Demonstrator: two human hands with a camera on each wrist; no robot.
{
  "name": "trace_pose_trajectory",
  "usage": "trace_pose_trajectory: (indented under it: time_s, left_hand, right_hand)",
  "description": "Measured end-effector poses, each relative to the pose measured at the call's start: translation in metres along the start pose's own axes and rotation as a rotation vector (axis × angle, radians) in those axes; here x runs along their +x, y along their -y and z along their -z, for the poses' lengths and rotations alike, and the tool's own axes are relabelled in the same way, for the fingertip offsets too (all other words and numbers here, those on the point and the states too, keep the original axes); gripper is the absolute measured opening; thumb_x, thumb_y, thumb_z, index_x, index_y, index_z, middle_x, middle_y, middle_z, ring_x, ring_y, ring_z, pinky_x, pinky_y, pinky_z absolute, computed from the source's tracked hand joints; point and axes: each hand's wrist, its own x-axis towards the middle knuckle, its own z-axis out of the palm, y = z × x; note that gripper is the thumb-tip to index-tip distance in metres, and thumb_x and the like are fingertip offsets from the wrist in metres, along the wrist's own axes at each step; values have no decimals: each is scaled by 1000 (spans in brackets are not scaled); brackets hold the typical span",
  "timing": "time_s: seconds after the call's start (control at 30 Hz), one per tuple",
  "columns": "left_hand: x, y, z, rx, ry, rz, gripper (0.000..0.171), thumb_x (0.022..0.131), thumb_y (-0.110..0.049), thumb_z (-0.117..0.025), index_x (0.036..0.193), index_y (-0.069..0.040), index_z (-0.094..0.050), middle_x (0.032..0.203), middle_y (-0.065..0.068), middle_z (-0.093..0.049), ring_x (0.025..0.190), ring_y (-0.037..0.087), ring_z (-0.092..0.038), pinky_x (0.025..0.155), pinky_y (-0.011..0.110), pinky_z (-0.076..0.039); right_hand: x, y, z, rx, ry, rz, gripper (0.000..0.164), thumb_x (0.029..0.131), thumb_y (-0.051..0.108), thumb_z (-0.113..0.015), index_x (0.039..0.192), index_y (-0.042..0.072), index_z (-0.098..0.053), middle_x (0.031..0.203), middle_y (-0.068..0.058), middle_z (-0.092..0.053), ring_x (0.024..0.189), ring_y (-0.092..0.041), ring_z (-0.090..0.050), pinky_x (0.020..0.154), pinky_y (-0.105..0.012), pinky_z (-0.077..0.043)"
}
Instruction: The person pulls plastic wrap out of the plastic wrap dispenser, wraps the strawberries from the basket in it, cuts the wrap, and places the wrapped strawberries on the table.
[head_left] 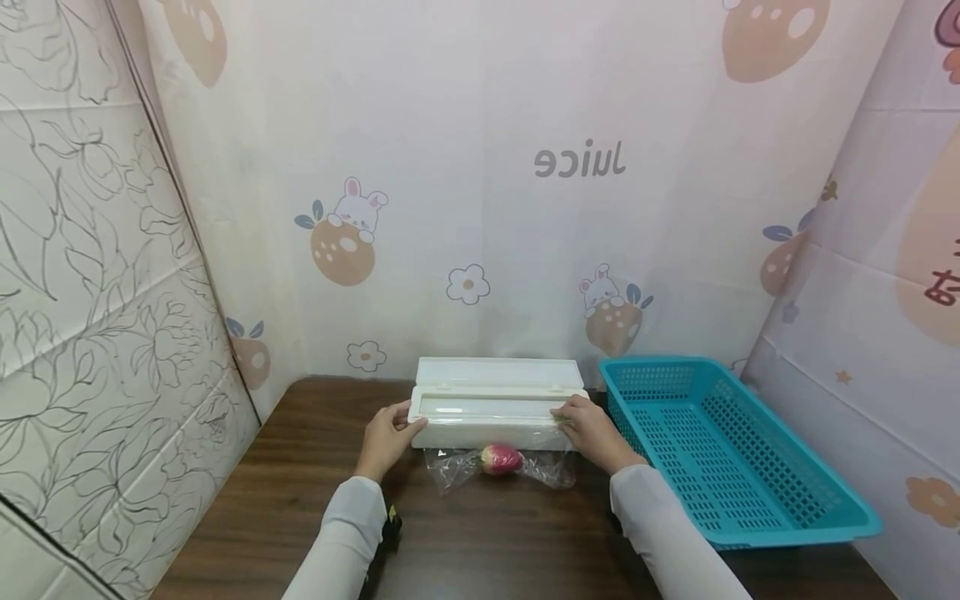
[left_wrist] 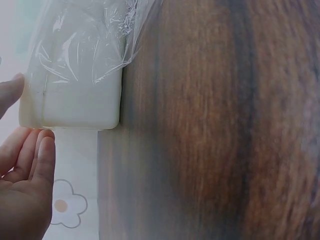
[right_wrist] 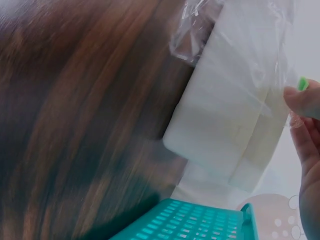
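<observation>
A white cling film dispenser box (head_left: 491, 433) lies on the table with its lid (head_left: 498, 372) raised behind it. Clear cling film (head_left: 453, 468) hangs over its front edge onto the table, around a pinkish-red fruit-like item (head_left: 501, 459) whose exact kind I cannot tell. My left hand (head_left: 386, 437) grips the box's left end, thumb at the front and fingers at the end face, as the left wrist view shows. At the box's right end, my right hand (head_left: 591, 429) pinches a small green slider (right_wrist: 303, 84) at its edge, with film by the fingertips.
A turquoise plastic basket (head_left: 750, 533) stands on the right of the dark wooden table (head_left: 495, 550), close to my right forearm. Behind the box hangs a printed curtain (head_left: 480, 208). A black item (head_left: 392, 527) shows by my left sleeve.
</observation>
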Motion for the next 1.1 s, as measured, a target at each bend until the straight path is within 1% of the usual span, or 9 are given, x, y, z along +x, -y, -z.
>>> trace_pose_trajectory:
  time_s: [0.1,0.2,0.3,0.4,0.47,0.6,0.7,0.87,1.1]
  left_hand:
    - [0,0,0,2,-1,-10,56,89,-29,-79,133,0,-61,114,13,-65,102,27,-65,89,40,-56]
    - [-1,0,0,4,-5,-12,56,89,-28,-79,133,1,-61,113,14,-65,102,27,-66,88,40,-56]
    - [-2,0,-1,4,-8,-7,55,89,-28,-79,132,1,-61,113,14,-65,101,27,-66,88,39,-56]
    - [-3,0,-1,-5,-8,-4,55,89,-26,-79,133,1,-61,113,14,-65,102,27,-66,89,39,-56]
    - [-3,-1,-1,-16,-8,-4,55,89,-26,-79,133,2,-61,113,15,-65,102,28,-66,89,39,-56]
    - [-3,-2,-1,-12,-16,-4,56,89,-28,-79,133,1,-61,113,14,-65,102,28,-66,89,39,-56]
    - [-1,-2,-2,-2,-14,-10,56,89,-29,-79,133,1,-61,114,14,-65,103,28,-66,90,40,-56]
    - [-1,0,-1,4,-14,-3,56,88,-29,-79,133,0,-61,115,14,-65,104,27,-65,91,41,-55]
    - [-1,-2,0,7,-6,-5,57,89,-31,-79,134,0,-61,116,14,-64,105,27,-65,92,40,-54]
  right_hand:
    - [1,1,-2,23,1,27,31,82,-7,-76,112,0,-75,98,-7,-65,90,-22,-65,79,-39,-58]
    - [2,2,-2,17,24,35,32,82,-10,-74,113,-1,-74,98,-8,-65,90,-22,-65,79,-39,-58]
    - [4,5,1,11,80,-6,30,84,-6,-73,113,-1,-74,97,-8,-64,89,-21,-64,78,-38,-57]
    - [8,8,4,12,141,-72,26,87,4,-73,112,0,-75,99,-7,-66,90,-20,-64,80,-40,-57]
    - [11,10,6,20,160,-107,24,89,11,-74,111,0,-75,99,-8,-67,91,-21,-64,82,-41,-57]
    - [16,14,6,21,158,-156,25,89,20,-78,106,2,-76,97,-6,-68,91,-22,-65,83,-41,-57]
    - [18,15,5,13,147,-192,25,86,22,-81,103,3,-77,96,-5,-67,90,-22,-65,84,-40,-56]
    - [20,16,1,7,146,-240,24,85,23,-82,100,5,-76,95,-4,-66,88,-20,-64,84,-40,-56]
    - [23,18,-3,-26,141,-250,22,83,21,-83,96,5,-77,91,-4,-66,85,-19,-64,81,-39,-56]
